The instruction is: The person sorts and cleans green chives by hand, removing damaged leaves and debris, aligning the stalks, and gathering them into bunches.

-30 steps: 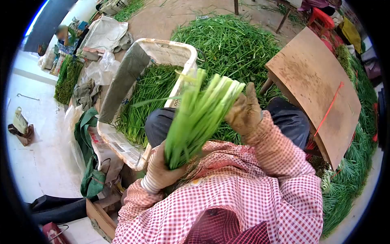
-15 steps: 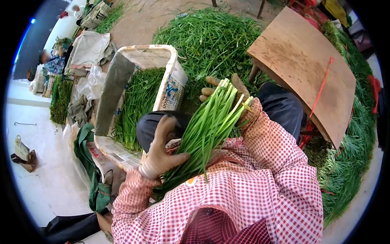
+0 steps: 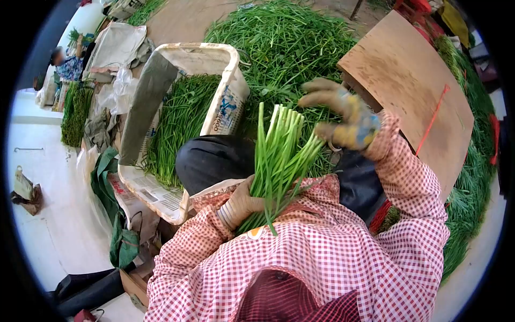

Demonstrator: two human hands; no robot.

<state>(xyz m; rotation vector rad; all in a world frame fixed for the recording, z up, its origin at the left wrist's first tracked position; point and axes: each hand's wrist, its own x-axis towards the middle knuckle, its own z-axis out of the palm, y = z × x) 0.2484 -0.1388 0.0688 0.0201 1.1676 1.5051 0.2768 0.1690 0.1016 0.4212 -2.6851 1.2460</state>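
Green stalks [image 3: 281,150] fill the curled left hand [image 3: 244,204]; the right hand [image 3: 346,115] spreads empty beside them; a white basket [image 3: 230,83] bears digits [image 3: 218,122], possibly 600.

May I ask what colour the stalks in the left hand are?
The stalks are green, paling toward whitish upper ends, best seen in the head view.

"What's in the basket [image 3: 236,96]?"

"Greens [image 3: 179,123]. The heap [image 3: 289,48] sits right of it and beyond."

"The table [image 3: 391,70]?"

"Well right of the basket. Right of it too, in the left hand [image 3: 241,205], is the bunch [image 3: 281,150]; the plastic bag [image 3: 123,92] lies left."
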